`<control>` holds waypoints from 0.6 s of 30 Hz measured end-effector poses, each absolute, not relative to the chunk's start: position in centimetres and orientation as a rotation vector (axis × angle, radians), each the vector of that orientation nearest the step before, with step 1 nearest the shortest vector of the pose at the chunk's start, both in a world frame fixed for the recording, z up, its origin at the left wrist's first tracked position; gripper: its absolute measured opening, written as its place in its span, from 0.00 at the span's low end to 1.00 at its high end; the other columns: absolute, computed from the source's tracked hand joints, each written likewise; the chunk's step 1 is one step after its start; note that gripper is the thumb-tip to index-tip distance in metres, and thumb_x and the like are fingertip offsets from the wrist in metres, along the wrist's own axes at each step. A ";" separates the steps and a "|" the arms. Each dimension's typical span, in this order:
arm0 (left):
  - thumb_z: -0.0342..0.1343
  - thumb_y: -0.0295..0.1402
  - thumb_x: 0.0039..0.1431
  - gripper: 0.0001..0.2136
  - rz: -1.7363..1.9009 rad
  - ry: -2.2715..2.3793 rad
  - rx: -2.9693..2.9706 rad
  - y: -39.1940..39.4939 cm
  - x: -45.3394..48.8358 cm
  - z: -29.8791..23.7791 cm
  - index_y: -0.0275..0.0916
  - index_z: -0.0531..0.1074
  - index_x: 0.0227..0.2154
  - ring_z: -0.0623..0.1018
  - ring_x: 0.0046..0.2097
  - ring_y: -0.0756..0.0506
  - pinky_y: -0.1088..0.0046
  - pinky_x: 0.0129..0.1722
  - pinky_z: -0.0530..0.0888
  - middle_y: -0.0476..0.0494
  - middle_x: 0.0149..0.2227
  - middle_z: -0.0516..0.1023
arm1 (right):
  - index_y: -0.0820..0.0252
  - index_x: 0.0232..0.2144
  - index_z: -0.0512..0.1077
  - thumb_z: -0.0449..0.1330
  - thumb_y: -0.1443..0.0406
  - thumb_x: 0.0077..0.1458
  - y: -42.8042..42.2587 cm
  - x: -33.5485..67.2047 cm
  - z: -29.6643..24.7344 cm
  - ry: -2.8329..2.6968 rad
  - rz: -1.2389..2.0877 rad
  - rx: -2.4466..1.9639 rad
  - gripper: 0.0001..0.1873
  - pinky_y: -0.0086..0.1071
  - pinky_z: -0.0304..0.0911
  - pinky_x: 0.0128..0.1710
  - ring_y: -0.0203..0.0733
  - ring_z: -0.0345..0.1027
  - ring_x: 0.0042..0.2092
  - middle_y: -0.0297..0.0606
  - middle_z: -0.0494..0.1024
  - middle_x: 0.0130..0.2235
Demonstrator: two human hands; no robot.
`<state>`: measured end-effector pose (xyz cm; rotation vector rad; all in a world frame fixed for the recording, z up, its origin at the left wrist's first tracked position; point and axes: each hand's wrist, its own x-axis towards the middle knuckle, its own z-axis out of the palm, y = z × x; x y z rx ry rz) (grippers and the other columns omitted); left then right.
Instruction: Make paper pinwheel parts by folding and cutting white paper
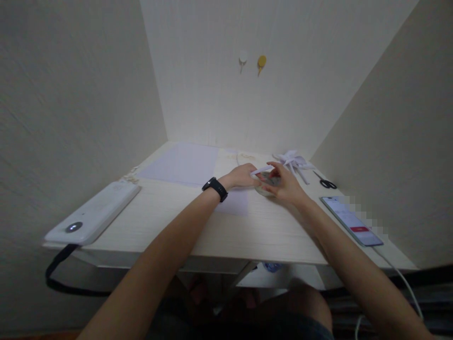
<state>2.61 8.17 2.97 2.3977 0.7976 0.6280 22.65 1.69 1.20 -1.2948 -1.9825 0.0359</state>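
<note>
Paper strip (261, 170) between left hand (243, 175) and right hand (286, 185), above the desk (155, 205); left fingers clamped on it, right fingers' grip unclear. Seemingly partway: 1 bundle of strips (292, 159) lies behind, 1 sheet (180, 163) flat, unfolded.

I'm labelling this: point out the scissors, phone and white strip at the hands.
Scissors (326, 183): head view, on the black handles.
Phone (348, 219): head view, on its lit screen.
White strip (262, 170): head view, midway along it.

Your left hand (241, 175) mostly hides its fingers; your right hand (287, 185) partly covers a roundish object (262, 191). The phone (347, 217) near the tabletop's (276, 236) right edge shows text too small to read.
</note>
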 end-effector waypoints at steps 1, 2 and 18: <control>0.62 0.41 0.52 0.13 0.622 0.822 2.411 8.1 2.6 3.0 0.38 0.81 0.36 0.77 0.40 0.42 0.68 0.43 0.70 0.42 0.36 0.80 | 0.56 0.57 0.65 0.70 0.58 0.43 1.5 23.1 1.4 -1.986 0.042 -1.290 0.38 0.46 0.65 0.44 0.51 0.70 0.42 0.44 0.75 0.42; 0.62 0.42 0.53 0.13 0.623 0.848 2.427 7.9 2.7 3.0 0.39 0.81 0.36 0.77 0.39 0.42 0.68 0.42 0.69 0.43 0.35 0.80 | 0.55 0.56 0.66 0.71 0.57 0.42 1.1 23.8 1.7 -1.988 0.055 -1.290 0.39 0.47 0.65 0.46 0.53 0.70 0.44 0.45 0.76 0.44; 0.63 0.41 0.54 0.11 0.833 0.943 2.544 7.9 3.0 3.1 0.41 0.81 0.37 0.77 0.45 0.41 0.68 0.46 0.69 0.44 0.41 0.80 | 0.63 0.37 0.74 0.54 0.48 0.59 -4.1 28.0 1.2 -1.811 -0.035 -2.452 0.24 0.35 0.55 0.29 0.52 0.75 0.38 0.52 0.80 0.37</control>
